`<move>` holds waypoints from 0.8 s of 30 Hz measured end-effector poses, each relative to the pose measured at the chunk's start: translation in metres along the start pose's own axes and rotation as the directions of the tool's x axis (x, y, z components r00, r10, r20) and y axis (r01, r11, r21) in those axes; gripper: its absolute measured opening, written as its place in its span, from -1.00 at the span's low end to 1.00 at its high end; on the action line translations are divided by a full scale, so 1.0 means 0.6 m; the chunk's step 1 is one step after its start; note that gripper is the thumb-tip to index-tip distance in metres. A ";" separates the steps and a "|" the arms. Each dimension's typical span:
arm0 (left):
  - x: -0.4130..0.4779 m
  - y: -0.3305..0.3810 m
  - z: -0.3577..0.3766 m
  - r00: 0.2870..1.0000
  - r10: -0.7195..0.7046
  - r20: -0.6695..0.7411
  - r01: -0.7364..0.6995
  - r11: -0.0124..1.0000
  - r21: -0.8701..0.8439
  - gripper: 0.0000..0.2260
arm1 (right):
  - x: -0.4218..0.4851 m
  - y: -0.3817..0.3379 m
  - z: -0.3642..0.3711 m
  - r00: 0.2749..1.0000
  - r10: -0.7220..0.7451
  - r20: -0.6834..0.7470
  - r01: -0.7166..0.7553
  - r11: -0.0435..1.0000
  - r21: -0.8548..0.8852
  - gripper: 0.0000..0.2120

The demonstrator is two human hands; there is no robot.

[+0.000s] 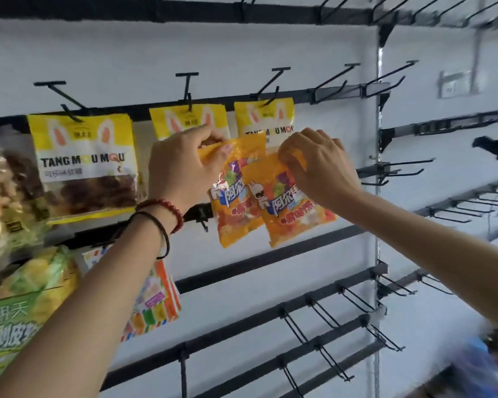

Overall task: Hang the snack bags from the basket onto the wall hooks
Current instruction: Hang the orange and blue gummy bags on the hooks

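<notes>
Two orange snack bags are held up in front of the wall rack. My left hand [181, 165] pinches the top edge of the left orange bag [232, 193]. The right orange bag [288, 202] overlaps the left one, and my right hand [319, 165] pinches its top corner. Just behind them hang yellow rabbit-ear bags [84, 165] on black wall hooks [189, 90]; two more of these bags [263, 116] are partly hidden by my hands. The basket is not clearly in view.
Large snack bags [9, 196] hang at the far left, a green one [18, 320] below them, and a striped colourful bag [153, 305] behind my left forearm. Bare black hooks [322, 311] line the lower rails, and more bare hooks [394, 170] stick out on the right.
</notes>
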State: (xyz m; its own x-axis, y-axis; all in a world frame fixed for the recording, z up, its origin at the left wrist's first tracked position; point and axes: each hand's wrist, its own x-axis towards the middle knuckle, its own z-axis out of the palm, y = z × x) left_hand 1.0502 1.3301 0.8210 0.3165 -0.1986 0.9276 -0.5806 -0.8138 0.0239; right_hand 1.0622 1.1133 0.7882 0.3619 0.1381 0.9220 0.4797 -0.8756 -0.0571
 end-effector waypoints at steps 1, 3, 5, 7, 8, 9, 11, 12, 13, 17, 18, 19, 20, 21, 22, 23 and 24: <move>0.010 0.004 0.010 1.000 0.001 0.001 -0.001 1.000 -0.024 -0.82 | 0.004 0.011 -0.008 1.000 0.012 -0.020 -0.012 1.000 -0.018 -0.86; 0.029 0.012 0.033 1.000 0.002 0.002 -0.001 0.997 -0.073 -0.82 | 0.014 0.033 -0.024 0.998 0.029 -0.053 -0.031 0.998 -0.049 -0.85; 0.045 0.026 0.058 1.000 -0.014 0.009 0.015 0.994 -0.111 -0.83 | 0.026 0.057 -0.038 0.997 0.043 -0.061 -0.048 0.996 -0.078 -0.84; 0.061 0.040 0.084 1.000 -0.018 0.012 0.019 0.994 -0.105 -0.82 | 0.039 0.087 -0.050 0.998 0.049 -0.045 -0.054 0.992 -0.113 -0.85; 0.071 0.048 0.096 1.000 -0.014 0.004 0.014 0.996 -0.090 -0.82 | 0.046 0.103 -0.055 0.998 0.050 -0.035 -0.054 0.990 -0.127 -0.85; 0.083 0.056 0.107 1.000 -0.013 -0.008 0.012 0.997 -0.078 -0.82 | 0.054 0.119 -0.060 0.998 0.051 -0.027 -0.054 0.989 -0.135 -0.85; 0.108 0.073 0.130 0.999 -0.040 -0.036 0.038 0.997 -0.072 -0.82 | 0.072 0.156 -0.066 0.998 0.051 -0.035 -0.055 0.989 -0.134 -0.86; 0.120 0.082 0.142 0.997 -0.065 -0.042 0.062 0.995 -0.074 -0.83 | 0.082 0.175 -0.068 0.997 0.061 -0.046 -0.067 0.989 -0.129 -0.87; 0.131 0.092 0.152 0.995 -0.088 -0.041 0.085 0.994 -0.072 -0.85 | 0.092 0.196 -0.070 0.995 0.081 -0.053 -0.086 0.989 -0.118 -0.87; 0.161 0.126 0.203 0.992 -0.106 -0.073 0.107 0.994 0.007 -0.90 | 0.123 0.282 -0.063 0.989 0.132 -0.061 -0.131 0.991 0.011 -0.87; 0.167 0.132 0.218 0.989 -0.118 -0.083 0.121 0.992 0.027 -0.90 | 0.132 0.302 -0.060 0.989 0.134 -0.062 -0.131 0.990 0.053 -0.88; 0.174 0.137 0.231 0.987 -0.136 -0.087 0.141 0.989 0.047 -0.89 | 0.142 0.319 -0.056 0.989 0.132 -0.062 -0.125 0.987 0.102 -0.89; 0.181 0.141 0.243 0.984 -0.155 -0.085 0.161 0.984 0.069 -0.89 | 0.152 0.334 -0.051 0.990 0.128 -0.056 -0.118 0.981 0.152 -0.90; 0.188 0.145 0.253 0.982 -0.172 -0.080 0.179 0.979 0.093 -0.88 | 0.163 0.346 -0.047 0.992 0.119 -0.044 -0.108 0.975 0.195 -0.91; 0.194 0.148 0.262 0.980 -0.184 -0.075 0.191 0.975 0.114 -0.87 | 0.174 0.357 -0.043 0.993 0.110 -0.032 -0.100 0.968 0.232 -0.92; 0.200 0.151 0.268 0.979 -0.193 -0.071 0.201 0.970 0.133 -0.86 | 0.184 0.364 -0.041 0.994 0.101 -0.030 -0.090 0.961 0.262 -0.92; 0.205 0.152 0.272 0.977 -0.202 -0.070 0.211 0.965 0.155 -0.85 | 0.193 0.371 -0.040 0.994 0.101 -0.035 -0.086 0.952 0.293 -0.91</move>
State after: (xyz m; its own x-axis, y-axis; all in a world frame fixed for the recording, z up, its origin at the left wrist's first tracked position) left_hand 1.1587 1.1424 0.8765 0.3738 0.0091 0.9275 -0.3777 -0.9118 0.1612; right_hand 1.1916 0.9235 0.8916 0.3803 0.0332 0.9243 0.6599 -0.7099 -0.2460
